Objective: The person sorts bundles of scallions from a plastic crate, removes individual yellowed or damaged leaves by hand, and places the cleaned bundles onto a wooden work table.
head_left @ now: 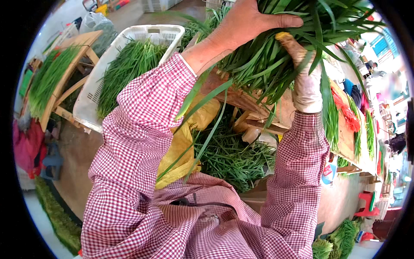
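I have my bare left hand and my right hand, in a soiled white glove, gripping a thick bunch of long flat green leaves over the brown wooden bench; most fingers are hidden. One blue, white and red printed item carries lettering too small to read.

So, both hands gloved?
No, the left hand, with its thumb against the bunch of long green leaves, shows bare skin down to the wrist.
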Tool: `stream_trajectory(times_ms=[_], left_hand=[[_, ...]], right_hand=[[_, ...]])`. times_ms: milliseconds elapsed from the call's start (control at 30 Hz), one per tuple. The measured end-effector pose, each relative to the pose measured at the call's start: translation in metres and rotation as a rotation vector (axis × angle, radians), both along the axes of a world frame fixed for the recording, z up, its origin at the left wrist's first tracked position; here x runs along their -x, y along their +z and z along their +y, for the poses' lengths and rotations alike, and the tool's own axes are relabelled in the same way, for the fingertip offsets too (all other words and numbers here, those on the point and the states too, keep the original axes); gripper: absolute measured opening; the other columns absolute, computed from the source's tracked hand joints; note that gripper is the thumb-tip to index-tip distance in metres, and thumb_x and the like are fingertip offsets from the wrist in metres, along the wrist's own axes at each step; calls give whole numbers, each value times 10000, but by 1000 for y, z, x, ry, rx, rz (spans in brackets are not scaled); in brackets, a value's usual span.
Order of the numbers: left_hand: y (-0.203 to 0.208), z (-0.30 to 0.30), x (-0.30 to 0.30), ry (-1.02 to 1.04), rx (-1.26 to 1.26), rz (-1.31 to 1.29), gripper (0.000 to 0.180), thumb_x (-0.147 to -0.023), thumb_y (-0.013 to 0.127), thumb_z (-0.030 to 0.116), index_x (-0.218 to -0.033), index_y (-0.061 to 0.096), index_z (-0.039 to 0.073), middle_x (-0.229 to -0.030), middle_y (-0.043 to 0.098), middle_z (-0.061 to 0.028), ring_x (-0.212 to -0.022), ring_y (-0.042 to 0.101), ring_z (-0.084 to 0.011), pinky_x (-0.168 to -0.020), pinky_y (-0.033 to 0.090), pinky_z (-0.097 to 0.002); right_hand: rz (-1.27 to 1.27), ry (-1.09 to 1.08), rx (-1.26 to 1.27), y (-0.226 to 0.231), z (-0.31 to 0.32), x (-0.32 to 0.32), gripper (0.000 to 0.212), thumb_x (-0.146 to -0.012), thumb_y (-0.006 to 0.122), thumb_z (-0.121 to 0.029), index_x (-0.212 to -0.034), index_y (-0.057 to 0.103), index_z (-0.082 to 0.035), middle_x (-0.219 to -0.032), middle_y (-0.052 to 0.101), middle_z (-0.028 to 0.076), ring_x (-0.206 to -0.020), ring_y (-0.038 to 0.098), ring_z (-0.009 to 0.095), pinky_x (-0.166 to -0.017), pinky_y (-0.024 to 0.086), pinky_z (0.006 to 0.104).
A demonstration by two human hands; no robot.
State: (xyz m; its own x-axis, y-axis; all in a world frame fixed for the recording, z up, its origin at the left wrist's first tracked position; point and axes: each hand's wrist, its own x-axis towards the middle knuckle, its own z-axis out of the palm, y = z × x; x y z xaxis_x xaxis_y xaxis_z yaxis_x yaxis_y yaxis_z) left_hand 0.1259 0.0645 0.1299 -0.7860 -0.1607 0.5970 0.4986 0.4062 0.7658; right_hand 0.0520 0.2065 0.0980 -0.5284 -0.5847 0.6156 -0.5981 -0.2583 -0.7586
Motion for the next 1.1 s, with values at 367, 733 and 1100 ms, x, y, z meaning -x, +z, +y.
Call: stream_trajectory(times_ms=[367, 733, 1100], left_hand=[[-15, 12, 19, 72, -134, 40, 305, -725, 652, 202, -983, 596, 51, -913, 617, -58, -855, 563, -146, -799, 429, -270], [1, 11, 9, -16, -164, -32, 585, -662, 731, 264, -1116, 460, 12, -999, 573, -68, -918, 537, -148, -827, 423, -273], [16, 10, -3, 21, -221, 55, 358, -750, 636, 271, -970, 565, -3, -891, 604, -67, -786, 574, -145, -731, 461, -262]], right_hand=[[-559, 339, 248, -11, -7, 15, 312, -755, 627, -134, -1007, 544, 29, -965, 592, 103, -850, 574, 169, -782, 451, 276], [-480, 357, 162, -6, 18, 22, 412, -786, 592, -132, -1116, 402, 25, -1027, 560, 127, -945, 556, 213, -812, 459, 306], [71, 221, -356, 71, 24, 23, 359, -753, 631, -304, -970, 614, -19, -926, 624, 40, -823, 568, 119, -781, 424, 234]])
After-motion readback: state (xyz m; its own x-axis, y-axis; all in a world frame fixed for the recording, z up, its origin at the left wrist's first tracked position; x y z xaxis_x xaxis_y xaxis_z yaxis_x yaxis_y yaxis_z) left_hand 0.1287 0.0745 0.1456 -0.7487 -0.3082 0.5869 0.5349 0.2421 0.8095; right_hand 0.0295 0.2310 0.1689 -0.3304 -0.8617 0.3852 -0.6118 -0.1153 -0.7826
